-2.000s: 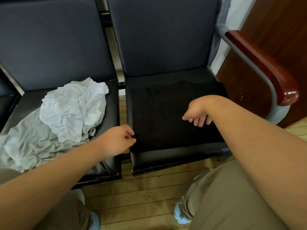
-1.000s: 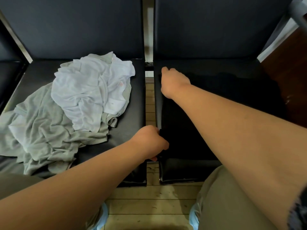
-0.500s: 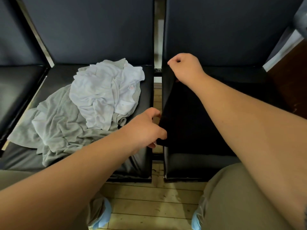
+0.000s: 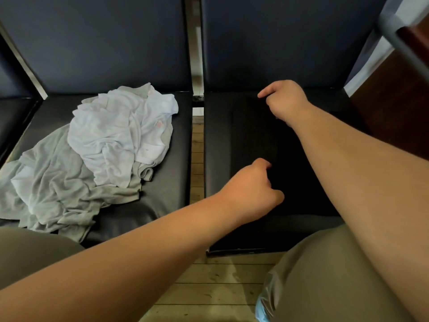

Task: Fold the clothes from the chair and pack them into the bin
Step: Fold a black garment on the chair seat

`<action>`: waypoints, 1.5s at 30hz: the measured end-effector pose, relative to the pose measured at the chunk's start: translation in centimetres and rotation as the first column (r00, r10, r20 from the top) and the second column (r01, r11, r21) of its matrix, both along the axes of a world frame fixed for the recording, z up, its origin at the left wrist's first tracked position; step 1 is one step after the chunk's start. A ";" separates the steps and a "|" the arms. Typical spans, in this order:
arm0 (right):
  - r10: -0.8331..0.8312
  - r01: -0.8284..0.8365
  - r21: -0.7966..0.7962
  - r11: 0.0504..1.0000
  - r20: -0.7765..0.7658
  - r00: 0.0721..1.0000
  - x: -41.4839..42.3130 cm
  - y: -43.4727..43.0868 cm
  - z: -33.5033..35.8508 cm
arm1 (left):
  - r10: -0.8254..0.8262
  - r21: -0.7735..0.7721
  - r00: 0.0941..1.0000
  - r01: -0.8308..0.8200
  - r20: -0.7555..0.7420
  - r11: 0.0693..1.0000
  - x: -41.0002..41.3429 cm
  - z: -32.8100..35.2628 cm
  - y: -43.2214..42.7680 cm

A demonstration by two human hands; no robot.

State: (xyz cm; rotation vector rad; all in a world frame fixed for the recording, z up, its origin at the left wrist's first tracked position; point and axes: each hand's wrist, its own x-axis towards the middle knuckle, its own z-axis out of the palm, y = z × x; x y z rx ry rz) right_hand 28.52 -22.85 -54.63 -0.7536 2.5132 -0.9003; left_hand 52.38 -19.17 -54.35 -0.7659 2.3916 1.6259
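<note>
The black garment (image 4: 304,182) on the chair (image 4: 222,147) is pinched by curled fingers of the left hand (image 4: 251,189) and the right hand (image 4: 285,101); pale clothes (image 4: 104,145) are heaped beside.

Wooden plank floor (image 4: 209,287), brown wooden panel (image 4: 394,112)

A single wide-angle camera worn on the head is looking forward and steeply down, hovering close above the black padded chair seat (image 4: 220,147), with the pale wooden plank floor (image 4: 216,287) showing below its front edge.
</note>
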 end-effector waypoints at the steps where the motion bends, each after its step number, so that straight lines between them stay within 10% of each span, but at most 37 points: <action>1: -0.013 0.013 0.032 0.999 0.005 1.000 -0.3 0.4 -0.4 | -0.008 0.020 1.000 0.007 0.018 1.000 -0.3 -0.5 0.3; 5: -0.002 -0.004 0.170 0.986 0.034 0.999 -1.3 1.8 -1.6 | 0.000 0.163 0.997 -0.012 0.075 0.987 -0.6 -2.3 0.6; 11: -0.020 0.014 0.130 0.991 0.045 0.999 -2.3 3.1 -1.7 | -0.186 -0.527 0.983 0.159 0.002 0.835 -0.1 -3.5 -1.8; 19: 0.128 -0.159 0.319 0.934 0.116 0.985 -1.0 4.0 -1.3 | -0.207 -0.610 0.908 0.401 0.365 0.683 0.5 -3.4 -3.5; 23: 0.033 -0.086 0.133 0.987 0.360 0.932 -0.5 4.9 -0.8 | -0.017 -0.702 0.862 0.424 0.506 0.572 1.3 -2.3 -6.1; 29: -0.028 -0.004 0.099 0.995 0.320 0.947 -2.1 7.6 -0.2 | -0.223 -0.810 0.951 0.302 0.216 0.504 1.6 -2.7 -3.7; 35: 0.042 0.008 0.434 0.901 -0.106 0.993 -5.3 12.9 -0.7 | -0.554 -0.736 0.826 0.437 0.101 0.517 1.5 -4.2 2.2; 45: 0.047 -0.051 0.644 0.764 0.024 0.999 -5.9 17.0 -1.8 | -0.461 -0.769 0.878 0.381 0.127 0.514 1.5 -5.5 4.3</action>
